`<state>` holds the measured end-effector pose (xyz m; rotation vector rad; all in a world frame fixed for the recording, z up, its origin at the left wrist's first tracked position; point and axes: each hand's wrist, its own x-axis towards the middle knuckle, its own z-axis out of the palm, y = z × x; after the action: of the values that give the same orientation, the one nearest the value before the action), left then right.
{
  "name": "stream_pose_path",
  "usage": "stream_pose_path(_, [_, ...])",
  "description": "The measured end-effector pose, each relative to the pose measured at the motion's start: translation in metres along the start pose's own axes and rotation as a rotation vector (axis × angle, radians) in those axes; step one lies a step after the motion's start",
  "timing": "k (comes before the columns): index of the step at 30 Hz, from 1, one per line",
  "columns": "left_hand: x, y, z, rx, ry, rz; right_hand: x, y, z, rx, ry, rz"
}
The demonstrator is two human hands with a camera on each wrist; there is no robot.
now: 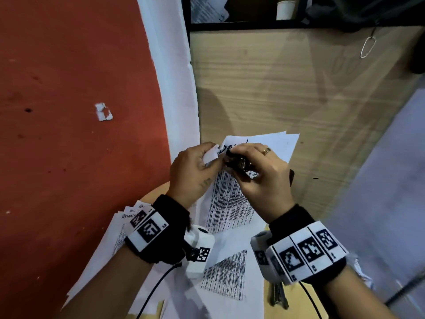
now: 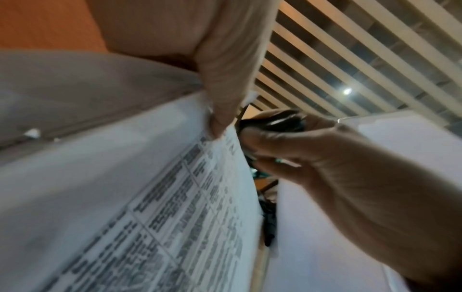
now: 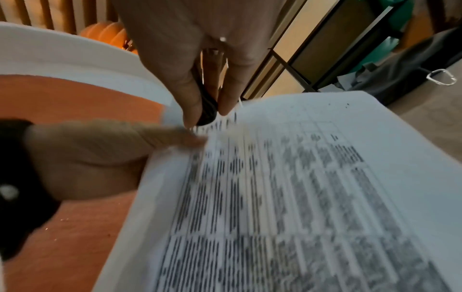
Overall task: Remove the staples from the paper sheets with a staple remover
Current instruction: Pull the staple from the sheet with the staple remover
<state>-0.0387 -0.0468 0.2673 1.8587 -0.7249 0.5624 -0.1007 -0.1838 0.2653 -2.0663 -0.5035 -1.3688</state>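
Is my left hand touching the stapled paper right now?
Touching. The head view shows the left hand pinching the folded corner of the printed paper sheets; the left wrist view shows its fingers on that edge.

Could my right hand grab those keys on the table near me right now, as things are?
Probably not right away. The keys lie uncovered beside the loose papers, just under that wrist, but the right hand is gripping the staple remover at the stapled sheets.

Black wristbands (image 1: 171,217), tagged white blocks, ring (image 1: 266,150)
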Motion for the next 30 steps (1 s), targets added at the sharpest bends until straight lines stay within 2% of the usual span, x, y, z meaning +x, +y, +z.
stream_pose_path(4, [0.0,-0.021,-0.01,-0.014,0.085,-0.08,-0.005,0.006,-0.008,-0.057,0.008,-0.012])
stream_pose_path(6, [-0.001,-0.028,-0.016,-0.021,0.054,-0.099,-0.011,0.018,-0.009,-0.073,-0.02,0.026])
stream_pose_path(13, [0.002,-0.027,-0.025,-0.123,-0.067,-0.12,-0.049,0.036,0.006,-0.112,-0.354,0.278])
stream_pose_path(16, [0.003,-0.023,-0.033,-0.223,-0.191,-0.137,-0.034,0.032,-0.003,-0.066,-0.351,0.305])
stream_pose_path(19, [0.004,-0.018,-0.043,-0.306,-0.305,-0.2,-0.007,0.027,-0.018,-0.029,-0.366,0.234])
stream_pose_path(23, [0.004,-0.008,-0.049,-0.266,-0.376,-0.197,0.029,0.023,-0.031,0.008,-0.589,0.295])
stream_pose_path(27, [0.007,-0.009,-0.055,-0.229,-0.293,-0.224,0.038,0.026,-0.03,0.0,-0.607,0.244])
stream_pose_path(28, [0.008,-0.011,-0.057,-0.174,-0.242,-0.214,0.038,0.027,-0.03,-0.002,-0.595,0.242])
stream_pose_path(30, [0.011,-0.003,-0.062,0.084,-0.109,-0.144,0.036,0.025,-0.031,-0.009,-0.574,0.25])
